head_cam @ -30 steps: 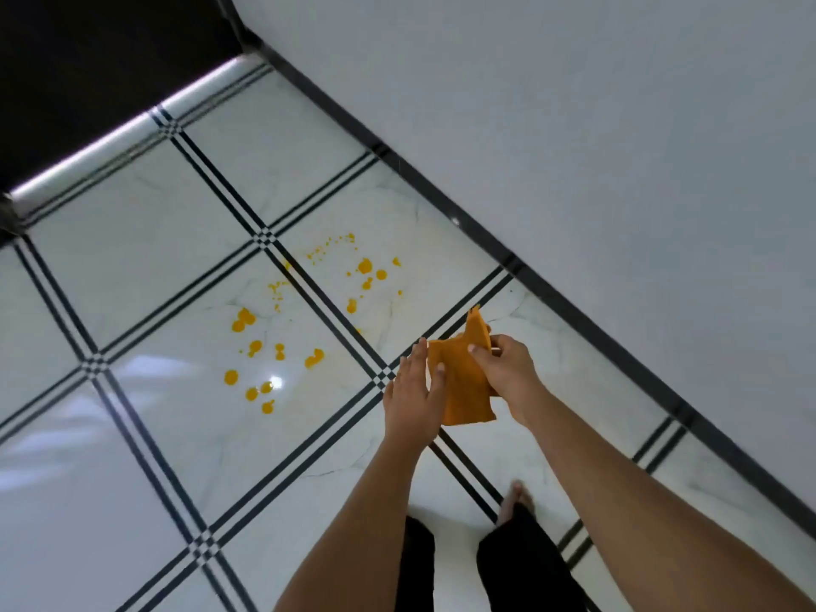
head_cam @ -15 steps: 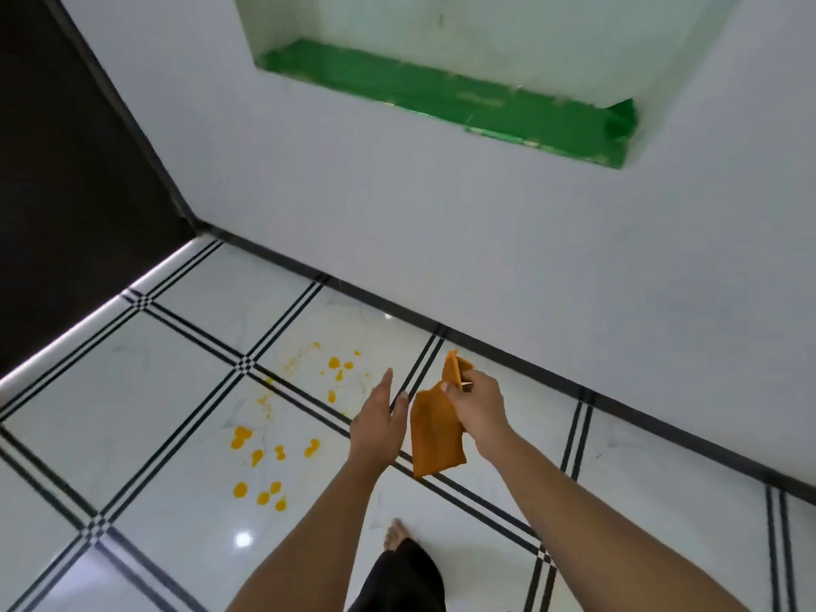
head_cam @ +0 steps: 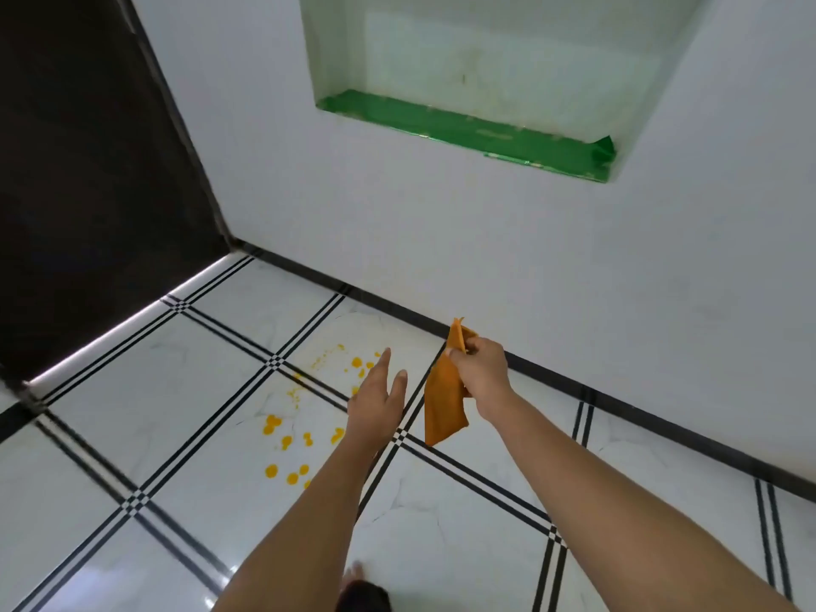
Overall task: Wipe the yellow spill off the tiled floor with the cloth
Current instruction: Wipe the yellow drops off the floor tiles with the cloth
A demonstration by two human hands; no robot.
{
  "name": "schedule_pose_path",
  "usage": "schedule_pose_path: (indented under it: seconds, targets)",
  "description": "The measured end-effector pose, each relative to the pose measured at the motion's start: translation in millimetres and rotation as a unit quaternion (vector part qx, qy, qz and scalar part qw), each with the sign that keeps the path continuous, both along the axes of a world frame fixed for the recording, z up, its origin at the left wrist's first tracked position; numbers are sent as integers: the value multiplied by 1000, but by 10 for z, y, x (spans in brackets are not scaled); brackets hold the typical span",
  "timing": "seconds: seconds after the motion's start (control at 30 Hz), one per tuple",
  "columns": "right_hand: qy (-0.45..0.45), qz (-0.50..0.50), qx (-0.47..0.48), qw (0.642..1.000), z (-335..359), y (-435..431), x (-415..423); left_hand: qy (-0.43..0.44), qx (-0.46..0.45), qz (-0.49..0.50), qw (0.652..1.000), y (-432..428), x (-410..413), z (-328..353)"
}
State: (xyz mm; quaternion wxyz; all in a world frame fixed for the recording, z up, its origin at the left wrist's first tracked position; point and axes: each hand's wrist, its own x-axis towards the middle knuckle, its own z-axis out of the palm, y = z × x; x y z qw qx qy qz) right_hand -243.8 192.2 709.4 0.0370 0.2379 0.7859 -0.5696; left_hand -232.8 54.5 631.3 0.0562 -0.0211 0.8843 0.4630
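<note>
An orange cloth hangs down in the air from my right hand, which pinches its top edge. My left hand is held out beside the cloth, a short gap to its left, fingers straight and holding nothing. The yellow spill lies as scattered drops on the white tiled floor, below and left of both hands. More drops sit on the adjacent tile nearer the wall, partly hidden by my left hand.
A white wall with a black skirting strip runs behind the spill. A recessed niche with a green base is set in it. A dark doorway stands at the left. My bare foot shows at the bottom.
My left hand has let go of the cloth and moved left, away from it. The cloth now hangs from my right hand alone. The view has tilted up toward the wall.
</note>
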Motion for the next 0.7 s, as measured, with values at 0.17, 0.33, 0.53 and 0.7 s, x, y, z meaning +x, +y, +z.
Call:
schedule_pose_path:
  seconds: [0.17, 0.33, 0.53, 0.7]
  targets:
    - [-10, 23, -16, 1000, 16, -745, 230, -7, 6, 33, 999, -691, 380, 60]
    - [-26, 49, -32, 998, -44, -1852, 345, -21, -16, 76, 997, -1828, 609, 68]
    - [-46, 28, -75, 996, -138, -3131, 345, -28, -18, 67, 997, -3133, 675, 24]
    - [-45, 18, -86, 995, -206, -3971, 161, -52, -13, 58, 997, -3883, 475, -60]
